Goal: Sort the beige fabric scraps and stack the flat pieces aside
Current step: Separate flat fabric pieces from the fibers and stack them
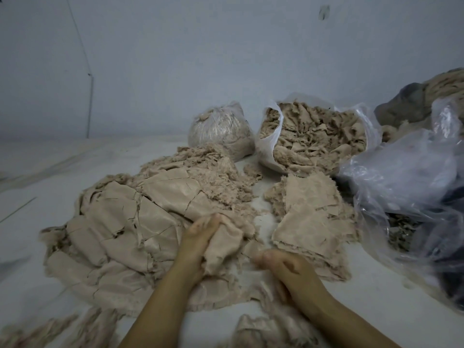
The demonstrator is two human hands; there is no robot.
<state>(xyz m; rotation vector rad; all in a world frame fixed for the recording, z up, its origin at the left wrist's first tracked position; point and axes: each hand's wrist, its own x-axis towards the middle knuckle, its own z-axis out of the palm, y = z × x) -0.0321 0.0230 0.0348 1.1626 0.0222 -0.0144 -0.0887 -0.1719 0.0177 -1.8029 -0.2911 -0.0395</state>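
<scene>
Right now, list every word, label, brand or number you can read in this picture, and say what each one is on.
None. No readable text shows on the plastic bags, the fabric scraps, the flat stack or the wall; a dark mark high on the wall is a smudge, not writing.

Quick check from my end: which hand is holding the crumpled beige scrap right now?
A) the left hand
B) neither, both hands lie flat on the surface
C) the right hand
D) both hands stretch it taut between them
A: the left hand has its fingers curled round the crumpled scrap above the large scrap pile, while the right hand is blurred beside it and its grip cannot be read.
</scene>
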